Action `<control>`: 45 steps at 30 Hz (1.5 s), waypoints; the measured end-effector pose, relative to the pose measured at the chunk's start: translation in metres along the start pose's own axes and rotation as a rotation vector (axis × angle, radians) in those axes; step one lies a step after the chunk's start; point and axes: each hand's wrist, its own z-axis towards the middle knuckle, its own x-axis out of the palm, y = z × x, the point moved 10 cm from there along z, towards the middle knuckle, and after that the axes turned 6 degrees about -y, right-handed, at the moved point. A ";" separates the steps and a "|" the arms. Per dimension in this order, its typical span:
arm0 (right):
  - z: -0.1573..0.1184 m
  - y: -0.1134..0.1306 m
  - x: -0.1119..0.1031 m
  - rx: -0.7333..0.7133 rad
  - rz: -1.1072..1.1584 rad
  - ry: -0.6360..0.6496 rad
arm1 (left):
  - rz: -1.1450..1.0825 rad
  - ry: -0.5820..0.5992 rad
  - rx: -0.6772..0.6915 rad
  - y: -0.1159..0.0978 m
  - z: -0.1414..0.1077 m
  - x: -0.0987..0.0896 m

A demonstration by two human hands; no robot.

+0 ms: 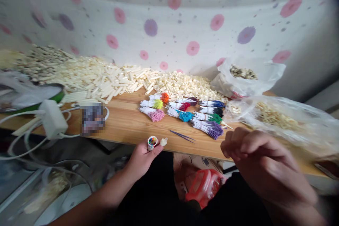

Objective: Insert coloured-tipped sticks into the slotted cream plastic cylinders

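Over the table's front edge, my left hand (144, 157) grips a short white tube (152, 142) whose open end shows several coloured tips inside. At the tip of my left thumb is a small translucent whitish piece (164, 142). To the right, my right hand (259, 155) is raised with curled fingers, slightly blurred; whatever its fingertips hold, if anything, is hidden. Between the hands lie dark tweezers (182, 136). Behind them are several banded bundles of white sticks with coloured tips, among them a pink bundle (153, 113), a blue bundle (182, 114) and a purple bundle (209, 128).
Piles of cream-coloured tubes (106, 79) line the back of the wooden table (122, 120). Plastic bags (246, 81) with small parts stand at right. A white power adapter (53, 120) with cables sits at left, beside a blurred-out object (92, 119). Below is a red plastic bag (203, 187).
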 end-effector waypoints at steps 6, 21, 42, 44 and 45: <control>0.011 -0.008 0.050 -0.013 -0.011 0.240 | -0.004 -0.071 0.005 0.000 -0.008 -0.015; 0.115 -0.049 0.342 0.045 -0.132 0.496 | 0.019 -0.701 -0.023 0.049 -0.048 -0.160; 0.147 -0.086 0.448 0.403 -0.283 0.440 | -0.260 -0.881 -0.209 0.081 -0.022 -0.277; 0.149 -0.089 0.450 0.436 -0.256 0.424 | -0.309 -0.876 -0.223 0.078 -0.021 -0.270; 0.149 -0.091 0.450 0.448 -0.236 0.416 | -0.333 -0.879 -0.223 0.077 -0.021 -0.265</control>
